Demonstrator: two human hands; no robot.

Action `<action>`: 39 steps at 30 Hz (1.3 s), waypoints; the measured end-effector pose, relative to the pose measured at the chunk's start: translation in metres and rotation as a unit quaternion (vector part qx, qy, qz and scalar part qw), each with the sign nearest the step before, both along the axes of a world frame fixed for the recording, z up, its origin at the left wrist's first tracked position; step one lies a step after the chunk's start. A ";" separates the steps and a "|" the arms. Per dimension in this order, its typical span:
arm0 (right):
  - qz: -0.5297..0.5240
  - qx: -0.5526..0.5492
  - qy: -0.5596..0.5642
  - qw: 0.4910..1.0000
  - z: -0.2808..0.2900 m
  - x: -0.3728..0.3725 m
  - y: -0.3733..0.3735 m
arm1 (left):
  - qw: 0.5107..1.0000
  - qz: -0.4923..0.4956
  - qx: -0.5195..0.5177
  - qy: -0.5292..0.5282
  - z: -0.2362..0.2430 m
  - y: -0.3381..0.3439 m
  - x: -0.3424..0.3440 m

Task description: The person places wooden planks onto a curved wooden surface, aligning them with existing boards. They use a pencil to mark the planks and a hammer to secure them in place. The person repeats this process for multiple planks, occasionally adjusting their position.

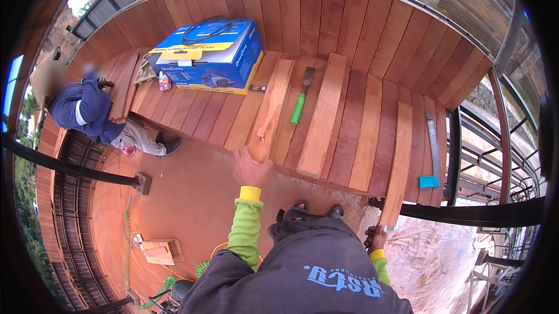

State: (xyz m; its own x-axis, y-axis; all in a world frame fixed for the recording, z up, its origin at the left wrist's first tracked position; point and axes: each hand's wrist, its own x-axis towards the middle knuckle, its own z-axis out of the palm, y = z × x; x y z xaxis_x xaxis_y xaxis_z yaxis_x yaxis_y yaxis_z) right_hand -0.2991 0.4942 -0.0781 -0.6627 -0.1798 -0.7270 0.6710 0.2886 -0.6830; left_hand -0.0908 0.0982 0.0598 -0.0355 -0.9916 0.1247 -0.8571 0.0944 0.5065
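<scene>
My left hand (pixel 253 165) is closed around the near end of a reddish-brown wooden board (pixel 275 101), which lies on the slatted wooden bench (pixel 224 130). Past the bench's front edge, at lower right, my right hand (pixel 377 238) is curled closed against the overhanging end of a long narrow plank (pixel 399 162); what its fingers hold is too small to tell. Between the two hands lies another thick board (pixel 326 113). A chisel (pixel 299 104) with a green handle rests just left of that board. A try square (pixel 431 151) with a turquoise stock lies right of the long plank.
A blue and yellow power-tool box (pixel 212 61) with a black cable (pixel 209 27) on it stands on the bench. At far left a person (pixel 87 107) in blue handles boards. On the floor are a cardboard box (pixel 162 251) and a green coiled hose (pixel 163 288).
</scene>
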 end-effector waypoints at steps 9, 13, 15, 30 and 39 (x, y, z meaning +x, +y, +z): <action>-0.040 0.025 -0.013 0.999 0.007 0.028 -0.010 | 0.997 -0.067 -0.041 -0.006 -0.027 -0.011 0.007; -0.023 0.031 -0.014 0.999 0.004 0.032 -0.014 | 0.995 -0.080 -0.039 0.037 -0.034 -0.011 0.009; -0.019 0.036 -0.011 0.999 0.006 0.033 -0.017 | 0.995 -0.087 -0.031 0.036 -0.031 -0.011 0.008; -0.001 0.043 -0.021 0.999 0.005 0.044 -0.025 | 0.994 -0.111 0.022 -0.002 -0.031 -0.017 0.009; 0.006 0.043 -0.016 0.999 -0.004 0.047 -0.022 | 0.991 -0.122 -0.004 -0.048 -0.030 -0.020 0.007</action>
